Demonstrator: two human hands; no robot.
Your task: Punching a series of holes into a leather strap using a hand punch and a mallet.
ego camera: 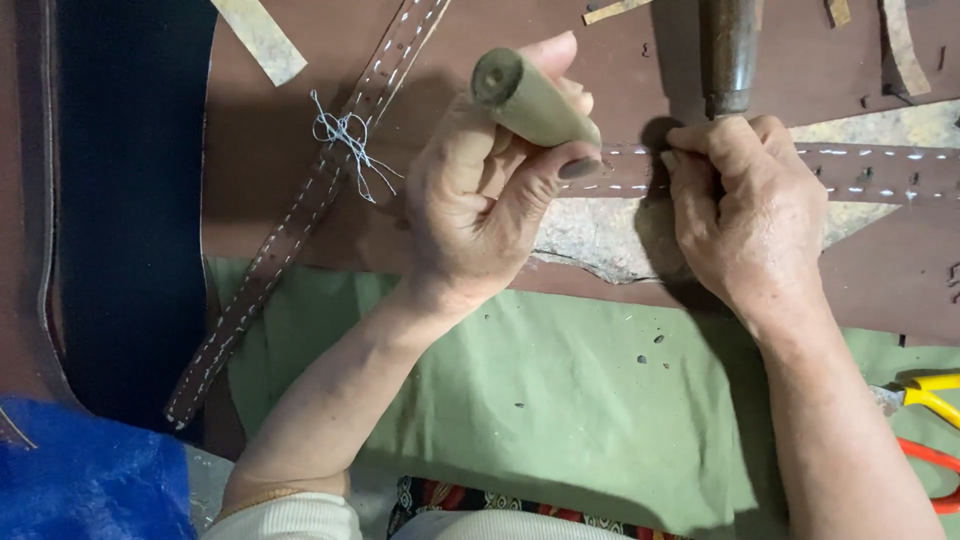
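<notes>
nearest the camera, a green cloth [520,400] covers the person's lap, with yellow-handled [935,392] and red-handled tools [930,462] at its right edge and a blue bag [90,480] at lower left. beyond it, both hands work over a brown leather sheet [270,150]. the left hand [480,195] is clenched around a worn wooden handle [535,100], whose butt end tilts up and to the left; its working tip is hidden behind the fingers. the right hand [745,205] is closed, fingertips pinching down on a stitched leather strap [870,170] and pressing it flat. the strap's long axis runs left to right, passing under both hands, so the working spot lies in the narrow gap between them, just beside the left thumb. a second stitched strap [290,230] runs diagonally at left, well apart, with a knot of pale thread [345,140] on it. farthest off, a dark cylindrical tool [730,50] stands just above the right hand, among leather offcuts [262,38].
</notes>
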